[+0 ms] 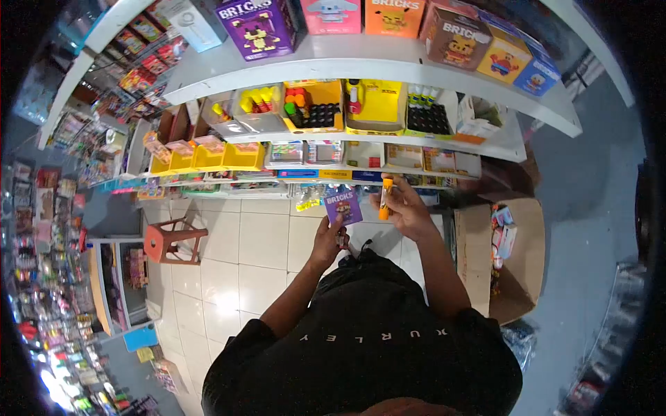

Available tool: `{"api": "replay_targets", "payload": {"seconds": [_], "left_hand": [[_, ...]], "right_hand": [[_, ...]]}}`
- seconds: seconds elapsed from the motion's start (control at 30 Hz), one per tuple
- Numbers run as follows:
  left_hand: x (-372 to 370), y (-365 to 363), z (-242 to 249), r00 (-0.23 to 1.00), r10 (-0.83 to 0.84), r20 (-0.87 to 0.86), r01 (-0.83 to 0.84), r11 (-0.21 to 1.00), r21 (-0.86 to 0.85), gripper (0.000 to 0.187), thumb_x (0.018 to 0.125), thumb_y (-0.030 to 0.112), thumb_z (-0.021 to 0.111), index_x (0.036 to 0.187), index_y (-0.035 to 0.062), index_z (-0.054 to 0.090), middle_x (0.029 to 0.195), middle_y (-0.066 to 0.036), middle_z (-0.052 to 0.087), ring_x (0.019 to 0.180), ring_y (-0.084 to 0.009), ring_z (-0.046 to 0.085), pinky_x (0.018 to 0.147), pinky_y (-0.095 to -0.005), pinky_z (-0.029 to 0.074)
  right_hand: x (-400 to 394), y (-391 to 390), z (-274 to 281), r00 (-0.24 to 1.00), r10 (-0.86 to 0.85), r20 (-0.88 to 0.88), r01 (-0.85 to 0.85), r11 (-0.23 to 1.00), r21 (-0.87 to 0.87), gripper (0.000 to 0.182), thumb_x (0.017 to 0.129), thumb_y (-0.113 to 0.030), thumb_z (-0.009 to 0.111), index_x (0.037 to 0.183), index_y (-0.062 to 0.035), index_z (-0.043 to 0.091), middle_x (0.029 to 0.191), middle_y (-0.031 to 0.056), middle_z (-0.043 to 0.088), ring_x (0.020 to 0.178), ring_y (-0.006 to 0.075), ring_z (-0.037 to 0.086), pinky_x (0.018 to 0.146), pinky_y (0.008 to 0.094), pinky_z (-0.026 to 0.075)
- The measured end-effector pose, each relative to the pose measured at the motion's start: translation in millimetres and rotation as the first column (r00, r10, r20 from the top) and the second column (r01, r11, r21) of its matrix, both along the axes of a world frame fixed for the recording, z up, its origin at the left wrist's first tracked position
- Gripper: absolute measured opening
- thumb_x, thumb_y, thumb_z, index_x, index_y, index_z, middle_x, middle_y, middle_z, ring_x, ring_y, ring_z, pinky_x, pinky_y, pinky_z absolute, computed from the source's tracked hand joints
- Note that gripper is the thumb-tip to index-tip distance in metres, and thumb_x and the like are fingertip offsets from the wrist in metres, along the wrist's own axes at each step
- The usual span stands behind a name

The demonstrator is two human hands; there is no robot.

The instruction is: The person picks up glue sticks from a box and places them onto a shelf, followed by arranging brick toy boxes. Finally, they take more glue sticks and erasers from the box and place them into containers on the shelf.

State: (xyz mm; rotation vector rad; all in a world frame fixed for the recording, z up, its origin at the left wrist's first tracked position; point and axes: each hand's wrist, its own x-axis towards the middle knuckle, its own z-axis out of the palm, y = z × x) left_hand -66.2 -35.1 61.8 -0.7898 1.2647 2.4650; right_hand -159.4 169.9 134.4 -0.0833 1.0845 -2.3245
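My left hand [326, 243] is closed on a small purple box marked BRICKS [343, 206], held tilted in front of my body. Something small and reddish shows by its lower fingers; I cannot make out what. To the right, my right hand [409, 211] grips an orange marker-like tube [384, 201] with a dark label, standing roughly upright between thumb and fingers. The box and the tube are apart, both in front of the lower shelves.
Ahead, a white shelf unit [326, 66] carries larger BRICKS boxes [258, 29], a yellow tray [374, 104] and yellow bins [208, 158]. An orange stool [175, 240] stands on the tiled floor at left. On the right is an open cardboard box [520, 263] with packages inside.
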Motion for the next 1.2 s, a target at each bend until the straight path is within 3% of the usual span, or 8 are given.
{"api": "replay_targets", "payload": {"seconds": [0.17, 0.4, 0.57, 0.8, 0.93, 0.97, 1.07, 1.2], "left_hand": [[-4.2, 9.0, 4.4, 0.999, 0.014, 0.03, -0.014, 1.0, -0.007, 0.03, 0.098, 0.036, 0.057, 0.11, 0.0108, 0.047, 0.072, -0.001, 0.046, 0.055, -0.0142, 0.049, 0.047, -0.0281, 0.04], [-20.0, 27.5, 17.8, 0.998, 0.06, 0.034, -0.058, 0.996, -0.06, 0.029, 0.1, 0.036, 0.054, 0.111, 0.0097, 0.047, 0.071, -0.001, 0.045, 0.057, -0.0144, 0.049, 0.048, -0.0295, 0.04], [-15.2, 13.6, 14.0, 0.998, 0.059, 0.006, -0.058, 0.997, -0.054, 0.03, 0.099, 0.037, 0.054, 0.114, 0.0119, 0.046, 0.074, 0.0, 0.045, 0.058, -0.0146, 0.048, 0.05, -0.0294, 0.041], [-12.4, -24.4, 33.1, 0.997, 0.044, -0.063, -0.047, 0.998, -0.038, 0.025, 0.099, 0.035, 0.054, 0.108, 0.0124, 0.047, 0.074, 0.0, 0.045, 0.059, -0.0136, 0.049, 0.051, -0.0284, 0.039], [-15.3, -48.2, 24.1, 0.989, 0.109, -0.096, -0.108, 0.994, 0.021, 0.024, 0.099, 0.035, 0.055, 0.108, 0.0137, 0.049, 0.073, 0.0, 0.046, 0.058, -0.0132, 0.048, 0.051, -0.0285, 0.039], [-16.7, -53.3, 25.0, 0.987, 0.128, -0.093, -0.125, 0.991, 0.043, 0.023, 0.099, 0.034, 0.056, 0.107, 0.0142, 0.05, 0.072, 0.001, 0.046, 0.057, -0.0131, 0.048, 0.05, -0.0284, 0.038], [-18.0, -70.9, 17.3, 0.986, 0.117, -0.123, -0.109, 0.992, 0.069, 0.025, 0.098, 0.036, 0.057, 0.108, 0.0148, 0.051, 0.073, 0.001, 0.046, 0.059, -0.013, 0.048, 0.051, -0.0282, 0.038], [-18.1, -88.0, 16.0, 0.982, 0.105, -0.159, -0.098, 0.994, 0.051, 0.026, 0.098, 0.037, 0.057, 0.109, 0.0153, 0.051, 0.073, 0.002, 0.046, 0.06, -0.0126, 0.049, 0.052, -0.0277, 0.038]], "right_hand": [[-0.7, -1.4, 6.4, 0.99, -0.058, 0.13, 0.034, 0.982, 0.184, 0.045, 0.094, -0.01, 0.062, 0.137, -0.0134, 0.049, 0.102, 0.0051, 0.06, 0.076, 0.0172, 0.062, 0.056, 0.0295, 0.048], [-42.0, 7.1, -12.3, 0.898, -0.05, -0.436, 0.258, 0.864, 0.432, 0.016, 0.091, -0.006, 0.067, 0.105, 0.0, 0.065, 0.094, 0.0061, 0.063, 0.079, 0.0144, 0.061, 0.068, 0.0275, 0.05], [-64.5, -4.5, 9.4, 0.892, -0.031, -0.452, 0.178, 0.942, 0.286, 0.018, 0.088, 0.004, 0.065, 0.106, 0.0051, 0.063, 0.106, 0.0075, 0.061, 0.095, 0.0125, 0.061, 0.086, 0.0258, 0.051], [-76.9, -38.3, 45.3, 0.829, 0.079, -0.554, 0.115, 0.945, 0.307, 0.027, 0.088, 0.001, 0.067, 0.113, 0.0049, 0.059, 0.111, 0.012, 0.063, 0.1, 0.0142, 0.063, 0.086, 0.0264, 0.054], [-91.0, -65.2, 76.6, 0.768, 0.127, -0.628, 0.238, 0.854, 0.463, 0.025, 0.088, -0.004, 0.067, 0.112, 0.0043, 0.064, 0.109, 0.0122, 0.064, 0.097, 0.0174, 0.065, 0.084, 0.026, 0.055], [-95.4, -68.3, 92.7, 0.553, 0.294, -0.78, 0.464, 0.669, 0.581, 0.031, 0.087, -0.003, 0.069, 0.117, 0.0011, 0.064, 0.111, 0.0106, 0.063, 0.099, 0.0141, 0.063, 0.082, 0.0241, 0.054], [-104.5, -96.5, 114.7, 0.388, 0.291, -0.875, 0.581, 0.66, 0.477, 0.034, 0.082, -0.004, 0.071, 0.115, -0.0013, 0.065, 0.107, 0.0168, 0.064, 0.096, 0.0276, 0.067, 0.084, 0.0331, 0.057], [-125.8, -131.0, 117.9, 0.42, 0.397, -0.816, 0.6, 0.553, 0.578, 0.028, 0.077, -0.005, 0.075, 0.103, -0.0013, 0.065, 0.104, 0.0181, 0.066, 0.094, 0.032, 0.067, 0.079, 0.0399, 0.055]]}}
